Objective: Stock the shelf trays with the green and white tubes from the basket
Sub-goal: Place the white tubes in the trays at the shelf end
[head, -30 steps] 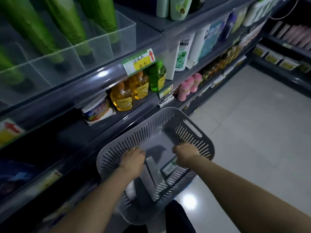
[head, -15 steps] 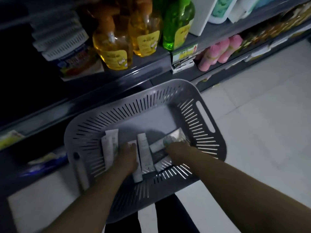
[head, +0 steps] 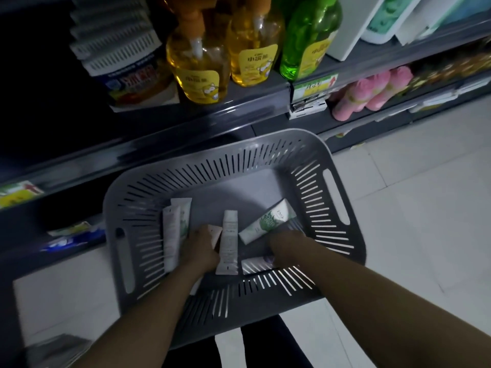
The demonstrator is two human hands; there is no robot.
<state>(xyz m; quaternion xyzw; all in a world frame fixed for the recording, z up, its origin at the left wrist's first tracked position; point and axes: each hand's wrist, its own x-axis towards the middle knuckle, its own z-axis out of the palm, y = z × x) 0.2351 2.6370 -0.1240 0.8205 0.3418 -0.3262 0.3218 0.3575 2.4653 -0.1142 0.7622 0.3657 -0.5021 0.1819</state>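
A grey slotted basket (head: 334, 197) sits low in front of the shelves with several green and white tubes lying in it. Two tubes (head: 174, 229) lie side by side at the left, one tube (head: 230, 243) lies lengthwise in the middle, and a green-printed tube (head: 268, 221) lies at an angle on the right. My left hand (head: 200, 248) is down in the basket with its fingers curled over a tube whose end (head: 216, 233) pokes out past the knuckles. My right hand (head: 285, 244) reaches in beside the angled tube, above another tube (head: 256, 262); its fingers are hidden.
The shelf edge (head: 202, 112) above the basket carries yellow pump bottles (head: 199, 67) and a green bottle (head: 308, 41). Pink bottles (head: 372, 94) stand on a lower shelf to the right. Pale tiled floor (head: 411, 221) spreads to the right.
The view has tilted down from the upper shelf trays to the basket. Both hands went from the basket's near rim down among the tubes, and the left hand closed over one.
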